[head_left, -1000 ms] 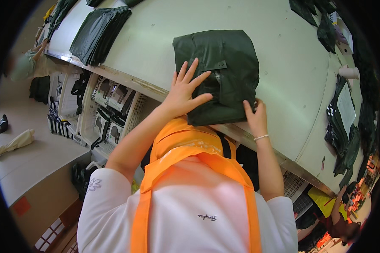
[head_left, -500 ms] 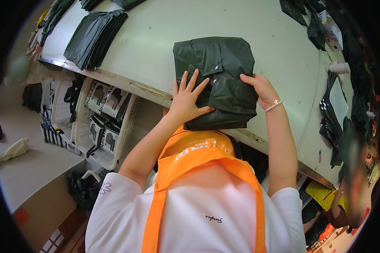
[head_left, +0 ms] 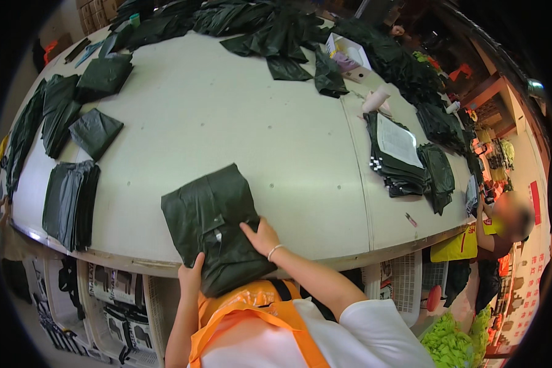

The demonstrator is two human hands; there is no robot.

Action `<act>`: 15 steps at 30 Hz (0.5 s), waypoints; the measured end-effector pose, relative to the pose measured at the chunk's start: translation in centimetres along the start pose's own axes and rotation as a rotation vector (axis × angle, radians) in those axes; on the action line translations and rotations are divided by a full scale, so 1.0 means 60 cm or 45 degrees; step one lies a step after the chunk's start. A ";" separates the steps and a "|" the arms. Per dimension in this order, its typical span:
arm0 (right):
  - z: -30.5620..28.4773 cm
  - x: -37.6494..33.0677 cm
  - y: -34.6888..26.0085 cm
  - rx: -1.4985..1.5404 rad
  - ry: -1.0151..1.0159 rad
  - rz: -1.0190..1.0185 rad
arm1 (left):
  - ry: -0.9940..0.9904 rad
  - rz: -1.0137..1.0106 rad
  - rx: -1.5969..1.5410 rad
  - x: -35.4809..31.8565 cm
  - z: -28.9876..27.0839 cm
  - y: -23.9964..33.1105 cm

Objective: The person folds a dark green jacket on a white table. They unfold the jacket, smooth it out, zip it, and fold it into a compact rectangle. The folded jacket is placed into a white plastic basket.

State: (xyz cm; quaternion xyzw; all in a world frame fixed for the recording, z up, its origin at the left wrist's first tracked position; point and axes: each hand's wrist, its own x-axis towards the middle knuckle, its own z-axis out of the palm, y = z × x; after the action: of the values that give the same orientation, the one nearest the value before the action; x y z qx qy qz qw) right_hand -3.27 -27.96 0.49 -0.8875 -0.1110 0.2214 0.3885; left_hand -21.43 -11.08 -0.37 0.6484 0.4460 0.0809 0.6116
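A folded dark green waterproof garment (head_left: 211, 208) lies tilted across the near edge of the table, its lower part close to my orange apron. A flap with a snap button shows on its upper face. My left hand (head_left: 191, 276) grips its lower left edge, thumb on top and the other fingers hidden beneath. On the opposite edge my right hand (head_left: 262, 238), with a bracelet at the wrist, holds it the same way, its thumb lying on the cloth.
The pale table (head_left: 227, 122) carries a stack of folded dark garments (head_left: 72, 205) at left. Paper (head_left: 400, 141) tops another pile at right, near a white roll (head_left: 376, 98) and a white box (head_left: 349, 56). White baskets (head_left: 405, 282) stand below. A person (head_left: 488, 227) is at far right.
My left hand has gone from lying spread on the garment to gripping its edge. The garment is now turned at an angle. My view has swung up, showing more of the table.
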 end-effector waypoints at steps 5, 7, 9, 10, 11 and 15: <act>0.006 -0.054 -0.002 0.001 0.131 -0.114 | -0.112 -0.004 -0.022 -0.033 -0.018 -0.012; 0.009 -0.069 0.002 0.016 0.183 -0.203 | -0.223 -0.118 -0.332 -0.047 -0.031 -0.024; 0.000 -0.084 -0.002 0.046 0.149 -0.271 | -0.285 -0.125 -0.396 -0.047 -0.036 -0.040; -0.004 -0.088 -0.007 0.034 0.106 -0.300 | -0.314 -0.132 -0.425 -0.044 -0.038 -0.045; -0.007 -0.092 -0.012 0.022 0.063 -0.329 | -0.212 -0.040 -0.177 -0.040 -0.034 -0.049; -0.003 -0.086 -0.028 -0.126 -0.095 -0.214 | -0.161 0.146 0.124 -0.015 -0.011 -0.027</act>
State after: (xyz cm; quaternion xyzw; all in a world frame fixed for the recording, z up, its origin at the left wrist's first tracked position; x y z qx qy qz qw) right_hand -7.76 -28.85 3.43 -0.8844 -0.2103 0.2152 0.3569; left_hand -23.16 -11.43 -1.23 0.7056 0.3722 0.0528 0.6007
